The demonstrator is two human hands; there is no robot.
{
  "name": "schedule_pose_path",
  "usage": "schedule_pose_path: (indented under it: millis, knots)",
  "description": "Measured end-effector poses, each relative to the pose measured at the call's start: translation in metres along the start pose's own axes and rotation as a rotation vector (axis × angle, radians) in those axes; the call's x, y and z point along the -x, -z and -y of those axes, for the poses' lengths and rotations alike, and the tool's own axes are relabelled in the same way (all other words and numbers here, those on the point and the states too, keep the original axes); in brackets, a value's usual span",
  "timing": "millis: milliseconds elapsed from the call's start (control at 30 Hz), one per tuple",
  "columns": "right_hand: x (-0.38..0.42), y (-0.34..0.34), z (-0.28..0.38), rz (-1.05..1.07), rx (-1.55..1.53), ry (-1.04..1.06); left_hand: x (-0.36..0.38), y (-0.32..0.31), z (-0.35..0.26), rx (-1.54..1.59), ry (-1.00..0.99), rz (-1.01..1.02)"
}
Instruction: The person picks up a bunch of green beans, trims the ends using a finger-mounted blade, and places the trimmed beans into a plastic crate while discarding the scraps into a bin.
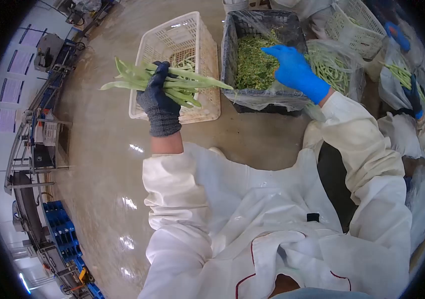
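My left hand (160, 97), in a dark knit glove, is closed around a bunch of long flat green beans (135, 79). The beans stick out on both sides of the fist, above a cream slatted crate (207, 65) with more green beans in its bottom. Over a black crate (229, 50) lined with clear plastic hovers my right hand (292, 70), in a blue glove. Its fingers stretch to the left with a gap below them, and I see nothing held in them. Small chopped green bits (255, 65) fill much of that crate beneath the hand.
Right of the black crate lies a clear plastic bag (329, 67) of green beans. Another person's gloved hand (414, 97) holds beans at the far right. A second cream crate (357, 30) stands behind. Conveyor machinery (33, 199) and blue crates (63, 229) line the left.
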State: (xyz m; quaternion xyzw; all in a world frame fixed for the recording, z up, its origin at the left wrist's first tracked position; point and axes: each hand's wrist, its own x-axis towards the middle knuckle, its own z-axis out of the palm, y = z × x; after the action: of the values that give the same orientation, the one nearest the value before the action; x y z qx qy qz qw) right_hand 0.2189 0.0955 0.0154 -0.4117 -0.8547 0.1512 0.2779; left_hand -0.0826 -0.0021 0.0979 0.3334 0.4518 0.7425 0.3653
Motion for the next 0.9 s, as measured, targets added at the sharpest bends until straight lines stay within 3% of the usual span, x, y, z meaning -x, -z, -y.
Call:
schedule_pose_path:
  millis: [33,133,233,300,367,467,567,600,633,667,700,767,900]
  knots:
    - [-0.001,0.0,0.01,-0.034,-0.086,0.043,-0.002,0.004,0.002,0.016,0.019,0.003]
    - [-0.005,-0.02,0.046,0.169,-0.85,0.088,-0.001,-0.001,0.012,0.101,0.067,-0.021]
    - [0.001,0.0,0.08,0.542,-0.995,-0.23,0.005,-0.011,0.011,0.076,0.06,-0.046]
    - [0.0,-0.008,0.072,0.343,-0.713,-0.145,0.004,-0.006,0.007,0.011,0.059,-0.089]
    - [-0.001,-0.005,0.061,0.159,-0.297,-0.057,-0.001,0.01,-0.003,-0.081,-0.097,-0.099]
    - [0.005,-0.005,0.049,0.013,-0.008,0.07,0.002,0.006,-0.011,-0.303,-0.172,-0.049]
    - [0.005,0.001,0.058,0.119,0.124,0.122,0.016,-0.009,0.017,-0.478,-0.17,0.181]
    - [0.005,-0.001,0.062,0.106,0.118,0.16,0.027,-0.02,0.022,-0.636,-0.047,0.277]
    - [0.005,-0.004,0.067,0.094,0.112,0.198,0.03,-0.027,0.035,-0.905,-0.099,0.339]
    - [0.005,-0.006,0.072,0.082,0.106,0.236,0.039,-0.031,0.047,-0.832,-0.005,0.414]
    - [0.005,-0.005,0.076,0.092,0.107,0.28,0.044,-0.041,0.046,-1.031,0.013,0.432]
    - [0.004,-0.001,0.084,0.106,0.113,0.364,0.046,-0.049,0.043,-1.086,0.002,0.45]
    - [0.001,0.0,0.08,-0.064,0.168,0.402,0.038,-0.046,0.041,-1.15,0.029,0.389]
